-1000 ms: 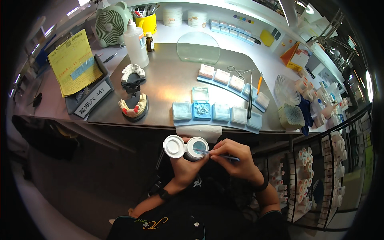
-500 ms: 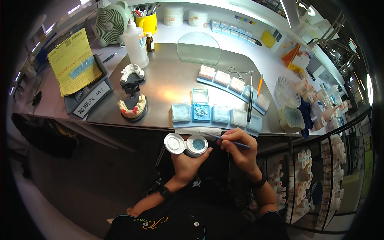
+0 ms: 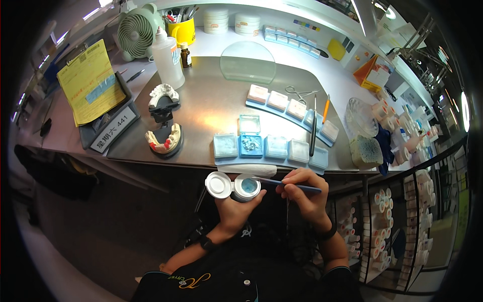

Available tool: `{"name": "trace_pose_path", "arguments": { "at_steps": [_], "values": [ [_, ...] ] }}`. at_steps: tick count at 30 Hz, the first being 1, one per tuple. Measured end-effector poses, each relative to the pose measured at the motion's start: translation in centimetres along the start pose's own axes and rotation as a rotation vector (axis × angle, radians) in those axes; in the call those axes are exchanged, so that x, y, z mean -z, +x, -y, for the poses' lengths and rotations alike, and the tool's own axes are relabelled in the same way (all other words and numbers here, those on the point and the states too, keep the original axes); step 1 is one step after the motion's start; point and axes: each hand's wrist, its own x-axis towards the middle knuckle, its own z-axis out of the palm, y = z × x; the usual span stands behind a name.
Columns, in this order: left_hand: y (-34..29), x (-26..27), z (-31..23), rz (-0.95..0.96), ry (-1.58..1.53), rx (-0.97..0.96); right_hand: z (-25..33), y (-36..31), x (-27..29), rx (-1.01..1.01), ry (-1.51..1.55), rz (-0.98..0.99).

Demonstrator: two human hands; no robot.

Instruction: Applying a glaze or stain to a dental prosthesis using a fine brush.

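Below the bench edge, close to the body, the left hand (image 3: 232,210) cups a small round jar (image 3: 247,187) from beneath, fingers curled around it. Its white flip lid (image 3: 218,184) hangs open at 9 o'clock from the jar, and pale blue contents show inside. The right hand (image 3: 305,194) sits at 3 o'clock from the jar, fingers pinched narrow on a thin blue-handled brush (image 3: 289,184). The brush lies nearly level, its tip at the jar's rim; whether it touches the contents I cannot tell.

At 12 o'clock from the jar, on the steel bench (image 3: 211,108), a curved row of small square boxes (image 3: 266,147) lies near the edge, and one blue box stands open with its lid (image 3: 249,124) tipped up. A second curved row of boxes (image 3: 289,106) lies further off toward 1 o'clock, with a dark tool and an orange pencil (image 3: 325,108) across it and scissors (image 3: 300,92) just beyond.

At 10 o'clock stands a dental cast on an articulator (image 3: 164,121), with a yellow sheet (image 3: 90,83) on a tray further left. Farther back at 11 o'clock are a white bottle (image 3: 167,58), a small fan (image 3: 137,31) and a yellow cup (image 3: 182,29) of tools. A glass slab (image 3: 248,63) leans at 12 o'clock.
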Motion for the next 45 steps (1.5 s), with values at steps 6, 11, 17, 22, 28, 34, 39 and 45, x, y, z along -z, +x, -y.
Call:
{"name": "trace_pose_path", "arguments": {
  "at_steps": [6, 11, 17, 22, 28, 34, 39, 45],
  "values": [
    [-1.2, 0.1, -0.9, 0.03, -0.039, -0.017, 0.4, -1.0, 0.0, -0.087, -0.177, 0.141],
    [-1.7, -0.7, -2.4, 0.108, -0.005, -0.151, 2.0, -3.0, 0.7, -0.224, -0.102, 0.043],
    [-3.8, -4.0, -4.8, 0.258, -0.145, -0.096, 5.2, -7.4, 5.2, -0.232, 0.448, -0.396],
    [-3.6, -9.1, -7.4, 0.461, -0.219, -0.326, 9.2, -13.1, 8.4, 0.0, 0.309, -0.838],
    [-4.6, -22.8, -11.9, 0.66, -0.263, -0.643, 10.0, -22.5, 11.6, 0.073, 0.244, -1.235],
    [-4.3, -38.5, -12.4, 0.554, -0.109, -0.574, 8.5, -29.1, 11.5, -0.008, 0.195, -1.599],
    [-3.5, -46.0, -11.1, 0.416, 0.218, -0.528, 7.1, -33.9, 12.8, 0.013, 0.066, -1.756],
    [-3.0, -49.5, -7.8, 0.619, 0.127, -0.304, 9.2, -33.1, 13.8, -0.023, 0.072, -1.758]
  ]
}}
